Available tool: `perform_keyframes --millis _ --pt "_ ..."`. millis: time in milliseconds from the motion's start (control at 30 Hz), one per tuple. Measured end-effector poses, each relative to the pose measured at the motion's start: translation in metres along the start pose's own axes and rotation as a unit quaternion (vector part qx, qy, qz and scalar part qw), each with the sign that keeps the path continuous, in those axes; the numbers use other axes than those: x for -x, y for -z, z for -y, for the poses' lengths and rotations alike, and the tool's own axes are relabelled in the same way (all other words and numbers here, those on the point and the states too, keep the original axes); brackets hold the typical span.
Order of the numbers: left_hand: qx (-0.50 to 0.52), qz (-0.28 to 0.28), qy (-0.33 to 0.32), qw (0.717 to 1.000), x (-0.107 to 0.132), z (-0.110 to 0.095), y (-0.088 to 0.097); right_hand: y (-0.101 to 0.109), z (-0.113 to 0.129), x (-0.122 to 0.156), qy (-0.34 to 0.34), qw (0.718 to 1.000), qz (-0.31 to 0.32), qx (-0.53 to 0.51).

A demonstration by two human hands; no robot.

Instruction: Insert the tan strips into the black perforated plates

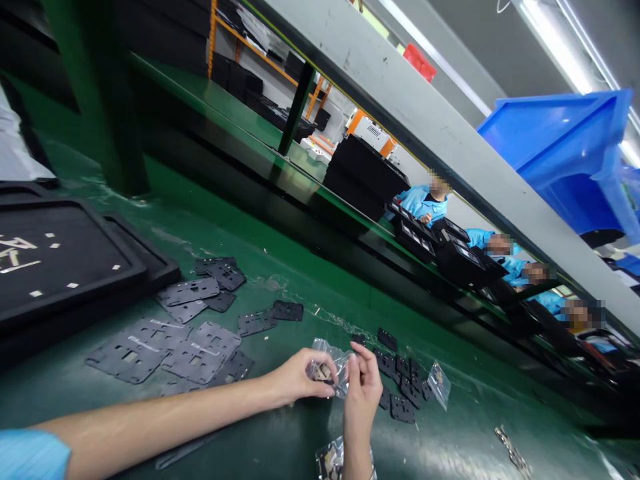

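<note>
A clear plastic bag (324, 348) with small tan and dark pieces inside is between my hands, above the green bench. My left hand (306, 375) has its thumb and fingers closed round the bag's left side. At the bag's right edge, my right hand (364, 377) pinches the plastic between thumb and fingers. Beyond my right hand lie several small black plates (403, 377), and beside them a second clear bag (439, 385). Under my right wrist, another bag of small pieces (331, 460) is partly hidden.
Large dark perforated plates (203, 350) lie left of my hands, near stacked black trays (75, 247). A small metal bundle (513, 452) rests at the right on the green bench (465, 427). A blue bin (555, 147) stands on the shelf above. Co-workers in blue sit across.
</note>
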State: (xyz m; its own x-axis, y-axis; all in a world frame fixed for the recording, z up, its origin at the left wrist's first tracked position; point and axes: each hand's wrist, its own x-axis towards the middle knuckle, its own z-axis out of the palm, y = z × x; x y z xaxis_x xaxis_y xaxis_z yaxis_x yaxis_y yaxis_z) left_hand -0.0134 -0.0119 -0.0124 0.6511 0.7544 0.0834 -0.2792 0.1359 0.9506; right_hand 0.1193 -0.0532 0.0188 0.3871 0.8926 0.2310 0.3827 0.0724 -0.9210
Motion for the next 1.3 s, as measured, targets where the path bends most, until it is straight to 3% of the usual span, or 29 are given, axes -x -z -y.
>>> perform_keyframes --millis 133,233,333,433,533,800,1067,1200,1300 --pt "-0.042 -0.006 -0.005 0.999 -0.002 -0.002 0.001 0.006 -0.005 -0.005 0.023 0.999 -0.017 0.021" --pt "-0.024 -0.062 0.002 0.998 -0.003 -0.003 0.001 0.005 -0.008 -0.008 0.02 1.0 -0.013 -0.003" --pt "0.022 -0.116 0.022 0.993 -0.004 -0.003 0.002 0.0 -0.008 -0.007 -0.015 0.999 0.03 -0.042" --pt "0.003 -0.067 0.026 0.997 -0.004 -0.002 0.003 0.001 -0.006 -0.007 -0.025 0.997 0.065 -0.026" --pt "-0.046 -0.028 0.01 0.999 -0.005 0.001 0.004 0.009 -0.007 -0.008 -0.004 0.999 0.034 0.016" --pt "-0.098 -0.063 -0.002 0.993 -0.004 0.009 0.002 0.042 -0.016 -0.02 0.028 0.99 -0.119 0.068" --pt "-0.262 -0.056 -0.05 0.962 0.001 0.002 0.001 0.044 -0.012 -0.018 0.037 0.989 -0.136 0.035" --pt "-0.233 -0.096 -0.006 0.968 -0.001 0.002 0.005 0.043 -0.016 -0.017 0.024 0.992 -0.124 0.03" --pt "-0.157 -0.081 0.022 0.984 0.0 0.0 0.004 0.043 -0.016 -0.016 0.012 0.993 -0.118 0.029"
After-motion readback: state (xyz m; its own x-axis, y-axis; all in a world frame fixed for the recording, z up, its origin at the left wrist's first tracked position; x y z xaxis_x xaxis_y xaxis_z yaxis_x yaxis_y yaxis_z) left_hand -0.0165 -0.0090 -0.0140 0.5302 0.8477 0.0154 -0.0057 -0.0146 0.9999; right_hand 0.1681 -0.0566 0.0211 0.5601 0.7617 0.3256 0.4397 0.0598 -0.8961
